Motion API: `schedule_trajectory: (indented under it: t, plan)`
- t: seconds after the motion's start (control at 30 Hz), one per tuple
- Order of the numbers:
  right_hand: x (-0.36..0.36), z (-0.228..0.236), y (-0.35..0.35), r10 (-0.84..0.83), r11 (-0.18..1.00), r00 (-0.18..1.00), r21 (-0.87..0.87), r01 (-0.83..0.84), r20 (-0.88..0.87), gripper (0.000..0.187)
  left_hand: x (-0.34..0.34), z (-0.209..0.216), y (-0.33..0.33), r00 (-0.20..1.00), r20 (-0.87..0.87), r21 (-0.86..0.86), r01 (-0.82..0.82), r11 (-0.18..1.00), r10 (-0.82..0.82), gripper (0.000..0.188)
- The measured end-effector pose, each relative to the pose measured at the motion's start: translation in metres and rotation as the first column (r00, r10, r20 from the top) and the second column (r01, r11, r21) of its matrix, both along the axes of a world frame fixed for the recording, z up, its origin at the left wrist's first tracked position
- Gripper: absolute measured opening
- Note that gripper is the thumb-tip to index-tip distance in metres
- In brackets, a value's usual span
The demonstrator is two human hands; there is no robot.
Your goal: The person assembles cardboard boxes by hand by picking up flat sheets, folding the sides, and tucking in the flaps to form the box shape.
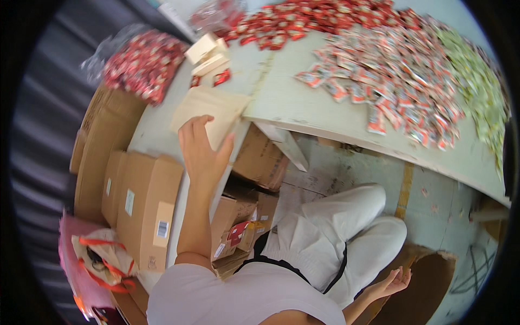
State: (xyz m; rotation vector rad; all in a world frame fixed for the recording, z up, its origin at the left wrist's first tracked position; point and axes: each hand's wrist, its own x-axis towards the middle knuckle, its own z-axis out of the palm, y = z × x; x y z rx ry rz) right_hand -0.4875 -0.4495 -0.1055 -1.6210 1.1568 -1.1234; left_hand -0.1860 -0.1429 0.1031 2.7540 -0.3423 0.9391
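Note:
My left hand (201, 149) reaches over the table's left part, its thumb spread away from its bent fingers. Beneath its fingertips lies a cream, flat paper-like sheet or bag (197, 105); I cannot tell whether the fingers touch it. Just beyond are cream folded pieces (208, 57) in a small stack, with a couple of small red packets (221, 77) beside them. Low at my right side, my right hand (394, 284) hangs with loosely curled fingers and nothing visible in it. An open brown cardboard box (433, 281) is nearest to it.
Small red packets (325, 16), white-and-orange packets (390, 70) and green packets (471, 76) lie heaped across the table (281, 86). A clear bag of red packets (146, 62) sits far left. Cardboard boxes (138, 206) line the left side; more boxes (233, 222) stand under the table.

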Motion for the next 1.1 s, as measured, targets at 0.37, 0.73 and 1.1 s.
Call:
schedule_trajectory:
  t: [0.37, 0.73, 1.1]
  plan:
    - [0.03, 0.019, 0.0, 0.205, 0.977, 0.976, 0.048, -0.208, 0.069, 0.039, 0.025, -0.053, 0.081, 0.845, -0.482, 0.187, -0.158, 0.969, 0.231, 0.048]
    - [0.042, 0.021, 0.013, 0.387, 0.894, 0.902, 0.163, -0.418, 0.193, 0.037, 0.007, -0.045, 0.079, 0.912, 0.394, -0.202, -0.038, 0.979, 0.116, 0.02]
    - [0.08, 0.115, 0.009, 0.842, 0.539, 0.467, -0.399, -0.742, 0.268, 0.067, -0.092, -0.063, -0.144, 0.242, 0.173, -0.121, 0.967, 0.223, -0.955, 0.015]
